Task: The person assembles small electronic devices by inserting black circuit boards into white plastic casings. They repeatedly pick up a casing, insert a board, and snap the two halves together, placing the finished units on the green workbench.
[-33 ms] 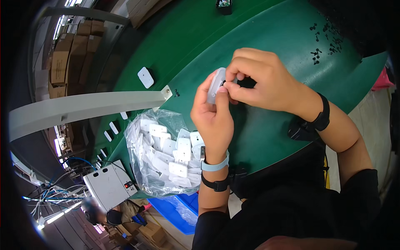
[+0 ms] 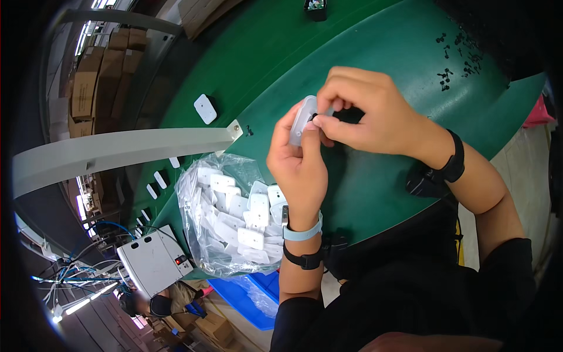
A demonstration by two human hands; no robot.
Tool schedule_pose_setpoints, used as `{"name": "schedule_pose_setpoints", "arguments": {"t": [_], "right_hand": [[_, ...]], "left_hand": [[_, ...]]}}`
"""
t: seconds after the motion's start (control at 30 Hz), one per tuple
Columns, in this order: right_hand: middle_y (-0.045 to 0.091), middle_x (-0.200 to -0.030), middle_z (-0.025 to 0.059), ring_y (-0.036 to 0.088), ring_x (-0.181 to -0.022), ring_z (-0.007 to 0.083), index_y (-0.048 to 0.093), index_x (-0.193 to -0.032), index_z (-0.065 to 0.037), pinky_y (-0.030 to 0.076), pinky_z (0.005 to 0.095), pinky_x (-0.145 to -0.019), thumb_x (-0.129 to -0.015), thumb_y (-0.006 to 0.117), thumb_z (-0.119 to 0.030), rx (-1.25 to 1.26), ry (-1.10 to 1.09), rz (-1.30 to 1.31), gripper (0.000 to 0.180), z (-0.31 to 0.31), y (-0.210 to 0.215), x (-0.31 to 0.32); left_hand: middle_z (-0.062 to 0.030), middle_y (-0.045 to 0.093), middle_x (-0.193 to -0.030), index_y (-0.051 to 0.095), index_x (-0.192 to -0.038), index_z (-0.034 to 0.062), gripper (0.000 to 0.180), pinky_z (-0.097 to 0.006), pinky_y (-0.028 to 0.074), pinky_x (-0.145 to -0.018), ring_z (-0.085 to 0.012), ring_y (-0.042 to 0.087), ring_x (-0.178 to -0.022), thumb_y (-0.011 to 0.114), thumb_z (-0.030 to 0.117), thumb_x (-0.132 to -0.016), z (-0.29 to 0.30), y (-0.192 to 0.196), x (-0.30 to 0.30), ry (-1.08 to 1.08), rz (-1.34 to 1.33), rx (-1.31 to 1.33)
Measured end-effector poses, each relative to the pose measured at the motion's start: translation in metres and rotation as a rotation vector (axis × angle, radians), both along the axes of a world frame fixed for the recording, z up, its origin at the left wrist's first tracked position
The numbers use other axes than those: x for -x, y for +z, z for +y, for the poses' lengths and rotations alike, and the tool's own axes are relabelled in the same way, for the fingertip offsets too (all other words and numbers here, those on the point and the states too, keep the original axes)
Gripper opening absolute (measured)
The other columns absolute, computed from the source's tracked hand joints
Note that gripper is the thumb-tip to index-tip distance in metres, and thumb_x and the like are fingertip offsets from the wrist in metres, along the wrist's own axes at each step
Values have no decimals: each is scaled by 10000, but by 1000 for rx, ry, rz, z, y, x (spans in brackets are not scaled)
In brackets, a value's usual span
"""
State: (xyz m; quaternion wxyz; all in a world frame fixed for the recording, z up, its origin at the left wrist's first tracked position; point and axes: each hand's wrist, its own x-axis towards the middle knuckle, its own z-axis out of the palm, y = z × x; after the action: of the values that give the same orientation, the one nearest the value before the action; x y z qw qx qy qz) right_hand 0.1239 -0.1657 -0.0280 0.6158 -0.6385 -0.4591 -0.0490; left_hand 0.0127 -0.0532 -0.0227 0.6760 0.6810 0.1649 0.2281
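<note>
Bulging clear bag [image 2: 226, 217] holds white plastic pieces [image 2: 252, 237].

Bright, even overhead light is falling; ceiling lamps [image 2: 70, 305] are glaring at eight o'clock, edges bending, darkening.

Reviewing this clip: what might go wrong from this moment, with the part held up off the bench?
The white plastic piece is held above the green table by the left hand while the right hand pinches a small dark part at it; that part may slip. The left forearm is close to the open bag of white pieces and may nudge it.
</note>
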Motion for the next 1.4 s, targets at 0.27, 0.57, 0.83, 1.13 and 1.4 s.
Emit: {"name": "schedule_pose_setpoints", "arguments": {"t": [0.27,0.57,0.83,1.13,1.4], "right_hand": [[569,-802,65,540,-726,175,613,-932,-24,457,297,-643,-736,750,-139,233,-97,127,266,-12,0,-32],[601,-1057,156,593,-999,357,573,-1199,-27,502,428,-874,-671,763,-177,568,83,-204,581,-19,-5,-32],[606,-964,51,593,-782,111,632,-1177,-52,508,252,-661,-831,746,-131,150,197,151,373,-7,-1,-20],[693,-857,90,645,-648,66,644,-1110,31,510,215,-567,-861,709,-67,172,289,336,275,-4,-3,-13],[705,-911,95,669,-703,84,630,-1114,36,530,220,-597,-895,701,-35,101,397,503,242,-5,-7,-17]], "left_hand": [[-176,695,-950,549,-1233,-95,277,-285,507,-615,-195,663,-739,513,39,-993,5,8,2,88,-44,97],[-125,689,-892,551,-1276,-63,306,-251,467,-645,-122,577,-699,539,99,-1016,14,1,4,52,-79,17],[-72,665,-908,586,-1249,-55,267,-213,441,-605,-71,562,-728,524,68,-1020,7,-2,1,-73,3,-21],[-75,667,-950,585,-1233,-55,255,-215,440,-603,-82,595,-763,535,75,-1020,8,-1,5,-131,22,-18],[-87,677,-984,585,-1240,-55,259,-212,451,-605,-90,608,-767,538,68,-1016,7,1,4,-158,1,9]]}}
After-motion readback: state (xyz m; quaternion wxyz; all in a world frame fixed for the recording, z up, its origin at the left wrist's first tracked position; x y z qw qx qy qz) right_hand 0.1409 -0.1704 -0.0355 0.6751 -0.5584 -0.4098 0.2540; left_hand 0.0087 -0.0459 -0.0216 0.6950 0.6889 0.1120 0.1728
